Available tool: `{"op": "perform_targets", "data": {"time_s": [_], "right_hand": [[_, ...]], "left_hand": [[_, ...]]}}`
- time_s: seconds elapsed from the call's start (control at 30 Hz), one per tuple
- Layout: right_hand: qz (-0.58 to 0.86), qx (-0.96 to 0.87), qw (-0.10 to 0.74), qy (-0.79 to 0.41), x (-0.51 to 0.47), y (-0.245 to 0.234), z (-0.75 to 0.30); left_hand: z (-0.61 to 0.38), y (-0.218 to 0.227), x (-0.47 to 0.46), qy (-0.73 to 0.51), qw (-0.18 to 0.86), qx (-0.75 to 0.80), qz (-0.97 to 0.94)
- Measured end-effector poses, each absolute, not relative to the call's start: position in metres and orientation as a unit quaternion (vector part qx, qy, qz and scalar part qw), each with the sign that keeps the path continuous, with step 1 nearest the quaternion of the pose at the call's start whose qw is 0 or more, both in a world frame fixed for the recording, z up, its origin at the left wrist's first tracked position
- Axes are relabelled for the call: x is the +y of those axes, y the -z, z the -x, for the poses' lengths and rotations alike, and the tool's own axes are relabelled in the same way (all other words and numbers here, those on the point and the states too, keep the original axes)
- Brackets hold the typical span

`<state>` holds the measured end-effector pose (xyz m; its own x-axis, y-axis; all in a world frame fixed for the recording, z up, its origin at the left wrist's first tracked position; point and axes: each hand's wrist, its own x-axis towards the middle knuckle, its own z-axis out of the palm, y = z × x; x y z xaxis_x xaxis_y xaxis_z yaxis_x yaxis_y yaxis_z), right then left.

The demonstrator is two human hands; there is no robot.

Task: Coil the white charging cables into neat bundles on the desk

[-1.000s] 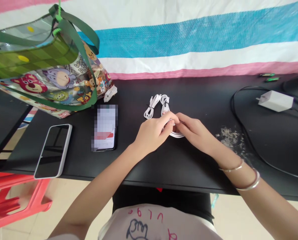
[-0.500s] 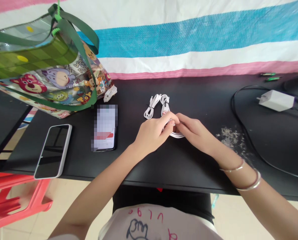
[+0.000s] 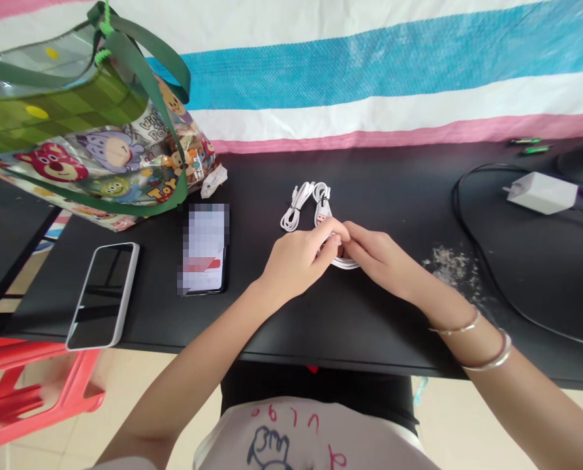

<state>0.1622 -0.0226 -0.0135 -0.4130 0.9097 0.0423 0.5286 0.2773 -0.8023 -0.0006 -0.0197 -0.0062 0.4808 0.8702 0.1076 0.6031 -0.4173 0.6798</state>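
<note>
I'm bending both hands inward over a looped white cable (image 3: 346, 264) on the black tabletop (image 3: 393, 176), its lower edge showing between them. My left hand (image 3: 303, 258) is curling its thumb and finger together, and my right hand (image 3: 382, 261) is meeting it at the fingertips; they're hiding the contact, so I can't tell whether either is gripping the cable. Just beyond, two tied white cables (image 3: 297, 207) (image 3: 322, 199) are lying side by side. Two phones (image 3: 205, 254) (image 3: 102, 297) are resting to my left, near a printed bag (image 3: 115, 153).
</note>
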Motion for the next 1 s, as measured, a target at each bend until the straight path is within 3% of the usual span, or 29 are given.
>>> {"op": "perform_targets", "data": {"time_s": [1.0], "right_hand": [[0.465, -0.771, 0.257, -0.351, -0.0218, 0.0156, -0.1637]], "left_hand": [[-0.0003, 0.0046, -0.0202, -0.195, 0.236, 0.466, -0.830]]}}
